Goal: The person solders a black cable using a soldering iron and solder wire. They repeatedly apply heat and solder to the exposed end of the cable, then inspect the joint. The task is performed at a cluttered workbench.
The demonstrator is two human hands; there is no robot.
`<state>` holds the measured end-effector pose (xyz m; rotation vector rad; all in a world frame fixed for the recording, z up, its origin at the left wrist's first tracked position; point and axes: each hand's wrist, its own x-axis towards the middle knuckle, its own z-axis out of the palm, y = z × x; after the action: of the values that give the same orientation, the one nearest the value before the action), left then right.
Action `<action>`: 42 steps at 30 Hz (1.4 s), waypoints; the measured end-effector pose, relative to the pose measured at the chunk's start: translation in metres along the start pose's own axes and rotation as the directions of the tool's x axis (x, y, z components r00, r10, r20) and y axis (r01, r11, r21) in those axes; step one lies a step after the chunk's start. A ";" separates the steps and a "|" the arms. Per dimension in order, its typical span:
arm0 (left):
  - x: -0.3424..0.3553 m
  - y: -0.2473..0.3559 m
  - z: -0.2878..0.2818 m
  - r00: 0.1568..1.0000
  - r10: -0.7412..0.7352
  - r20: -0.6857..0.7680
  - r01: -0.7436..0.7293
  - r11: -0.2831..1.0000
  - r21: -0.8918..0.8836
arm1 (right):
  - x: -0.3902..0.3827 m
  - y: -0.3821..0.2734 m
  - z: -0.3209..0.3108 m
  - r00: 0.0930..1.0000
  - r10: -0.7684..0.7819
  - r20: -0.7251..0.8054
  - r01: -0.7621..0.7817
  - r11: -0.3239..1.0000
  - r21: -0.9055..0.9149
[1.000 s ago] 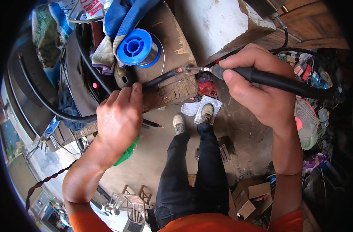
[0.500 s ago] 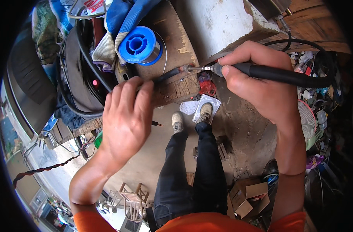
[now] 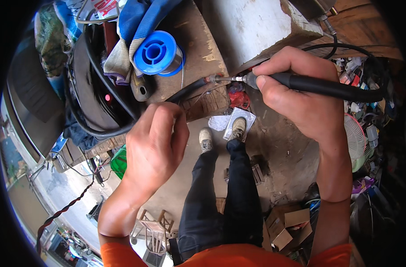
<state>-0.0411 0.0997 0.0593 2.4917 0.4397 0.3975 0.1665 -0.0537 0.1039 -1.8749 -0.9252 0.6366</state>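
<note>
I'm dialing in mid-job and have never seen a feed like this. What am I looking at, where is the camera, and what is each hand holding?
This is one picture from a wide fisheye camera worn on a person's head, looking down, so straight edges bend near the rim. There is no machine here: two bare hands do the work, and the legs and shoes below are the person's own.

The right hand has a closed grip on a black soldering iron, its metal tip touching the end of a black cable. The left hand is curled near that cable, where thin solder wire runs; what its fingers pinch is hidden.

All this happens at the edge of a worn wooden bench. On it stand a blue spool of solder, a blue and grey cloth and a pale block. The dirt floor below holds cardboard boxes.
</note>
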 end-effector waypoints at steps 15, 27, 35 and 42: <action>0.013 0.005 0.014 0.992 -0.020 -0.127 0.033 0.995 0.099 | 0.004 0.003 0.000 0.999 -0.030 -0.013 0.030 0.999 0.021; 0.013 0.007 0.014 0.992 -0.059 -0.115 0.068 0.994 0.081 | 0.006 0.002 -0.001 0.999 0.000 -0.042 0.001 1.000 0.017; 0.013 0.006 0.018 0.991 -0.054 -0.119 0.065 0.994 0.092 | 0.008 0.000 0.002 0.998 -0.060 -0.033 0.059 0.998 -0.012; 0.019 0.003 0.024 0.984 0.028 -0.176 -0.006 0.992 0.125 | 0.007 -0.001 -0.003 0.999 0.049 0.006 -0.049 0.997 0.059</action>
<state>-0.0142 0.0929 0.0457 2.5920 0.5288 0.6198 0.1728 -0.0489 0.1063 -1.8485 -0.8567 0.6912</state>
